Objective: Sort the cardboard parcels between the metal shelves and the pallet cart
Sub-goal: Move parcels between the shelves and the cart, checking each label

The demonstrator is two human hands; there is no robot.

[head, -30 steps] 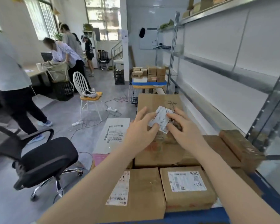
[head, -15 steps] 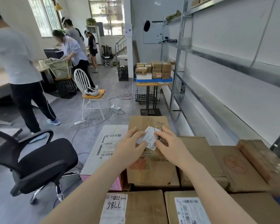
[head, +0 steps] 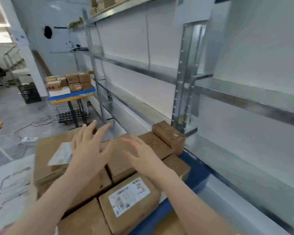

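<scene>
Hovering with fingers spread and holding nothing, the left hand (head: 90, 150) and right hand (head: 143, 156) hang over the cardboard parcels (head: 119, 167) on the pallet cart (head: 200, 173). Best to grip one parcel by opposite edges, then swing right to the metal shelves (head: 244, 97).

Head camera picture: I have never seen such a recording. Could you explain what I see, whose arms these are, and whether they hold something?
There is no machine here. A person wears one camera on the head, looking forward and down, so the two bare arms are that person's own. The left hand and right hand are open, fingers spread, and hold nothing. They are over brown cardboard parcels packed together on a blue pallet cart; the blur hides whether they touch. One near parcel carries a white label. At the right stand metal shelves. Farther back, more parcels sit on a small table.
</scene>
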